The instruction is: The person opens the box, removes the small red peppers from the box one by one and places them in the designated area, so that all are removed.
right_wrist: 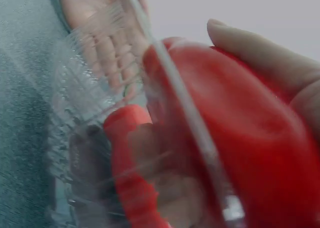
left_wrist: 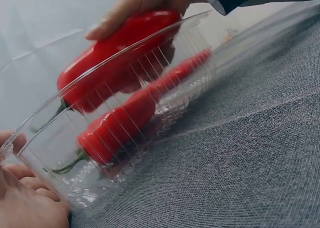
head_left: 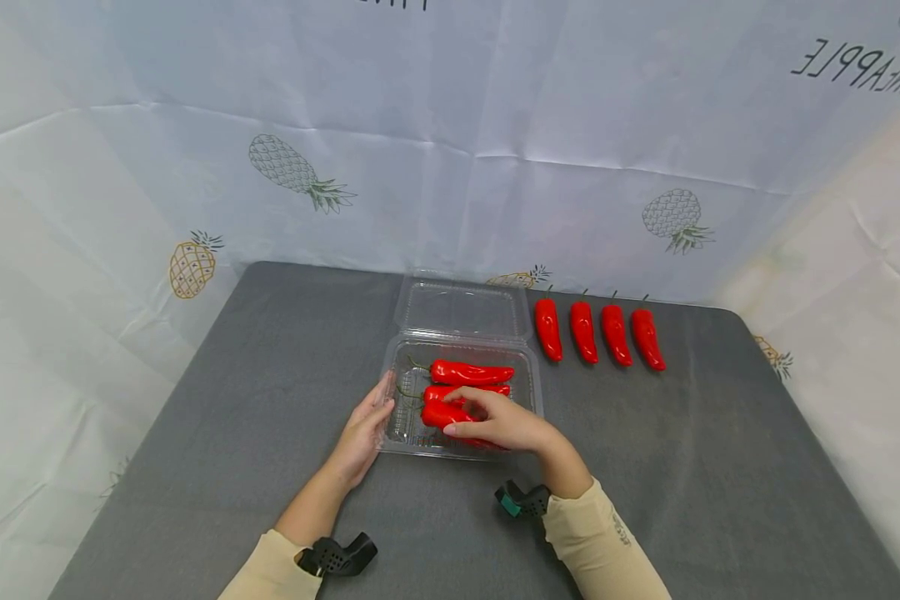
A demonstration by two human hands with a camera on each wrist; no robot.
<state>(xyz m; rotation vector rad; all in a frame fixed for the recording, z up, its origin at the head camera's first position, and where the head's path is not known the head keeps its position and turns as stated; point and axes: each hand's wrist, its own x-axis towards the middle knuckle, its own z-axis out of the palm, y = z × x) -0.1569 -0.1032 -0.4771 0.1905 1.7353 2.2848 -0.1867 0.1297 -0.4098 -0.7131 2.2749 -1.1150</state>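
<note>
A clear plastic clamshell box (head_left: 401,429) stands on the table with its lid (head_left: 465,308) folded back. My left hand (head_left: 363,429) grips its left side, thumb at the rim and fingers along the outer wall. Between the thumb and fingers of my right hand (head_left: 502,419) is a red pepper (left_wrist: 120,53) with a green stem. In the left wrist view this pepper is tilted and partly above the near rim. Two more red peppers, one at the back (head_left: 468,373) and one in the middle (head_left: 432,393), lie sideways inside; my right hand partly covers the middle one.
Several red peppers (head_left: 582,332) lie in a row on the grey table (head_left: 705,467), right of the lid, stems pointing away. A pale curtain (head_left: 450,208) with pineapple prints hangs right behind the table's back edge.
</note>
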